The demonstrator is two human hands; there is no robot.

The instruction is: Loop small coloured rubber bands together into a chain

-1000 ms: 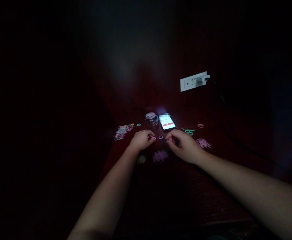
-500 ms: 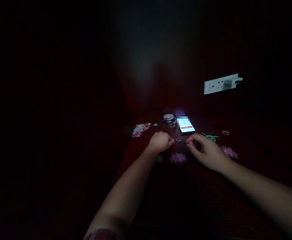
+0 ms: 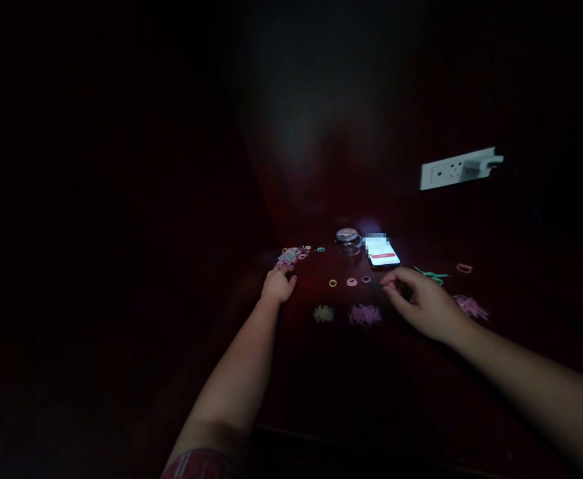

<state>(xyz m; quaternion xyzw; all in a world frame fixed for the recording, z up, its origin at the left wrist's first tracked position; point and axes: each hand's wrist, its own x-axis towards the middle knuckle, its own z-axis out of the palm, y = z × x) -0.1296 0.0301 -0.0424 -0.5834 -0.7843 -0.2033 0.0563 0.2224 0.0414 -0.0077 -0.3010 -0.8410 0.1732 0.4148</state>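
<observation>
My left hand (image 3: 278, 285) reaches to the near edge of a mixed pile of small coloured hair ties (image 3: 291, 255), its thumb apart from the fingers. My right hand (image 3: 421, 303) is curled above the table with thumb and fingertips close together; whether something small is pinched there I cannot make out. Between the hands lie a yellow hair tie (image 3: 333, 283), a pink hair tie (image 3: 351, 282) and a purple hair tie (image 3: 365, 280) in a row. Nearer to me are a heap of yellowish hair ties (image 3: 324, 314) and a heap of purple hair ties (image 3: 365, 315).
A clear lidded jar (image 3: 348, 242) stands at the back beside a lit phone (image 3: 383, 253). On the right lie green bands (image 3: 433, 275), an orange band (image 3: 464, 268) and a pink heap (image 3: 471, 307). A wall socket (image 3: 458, 169) holds a plug. The surroundings are dark.
My left hand has left the pink hair tie in the row and moved left to the mixed pile. My right hand keeps its curled pose. The view has swung left.
</observation>
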